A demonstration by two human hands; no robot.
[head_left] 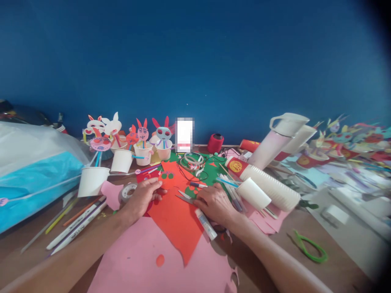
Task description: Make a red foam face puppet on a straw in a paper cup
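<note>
My left hand [146, 198] has its fingers curled at the left edge of an orange paper face [168, 183] with green round eyes and drawn lashes. My right hand [216, 202] is closed over the handles of scissors [185, 198], their blades parted and pointing left; the handles are hidden under the fingers. Both hands are above a large orange paper sheet [180, 219] lying partly on a pink sheet [146, 256]. A glue stick [206, 224] lies below my right hand. A roll of white tape [128, 191] sits beside my left wrist.
Paper cups [94, 182] with paper animal faces stand at the back left. A stack of cups [271, 185] lies on its side at right, near a leaning flask [275, 140]. Markers [76, 226] lie at left, a green pipe cleaner [311, 248] at right.
</note>
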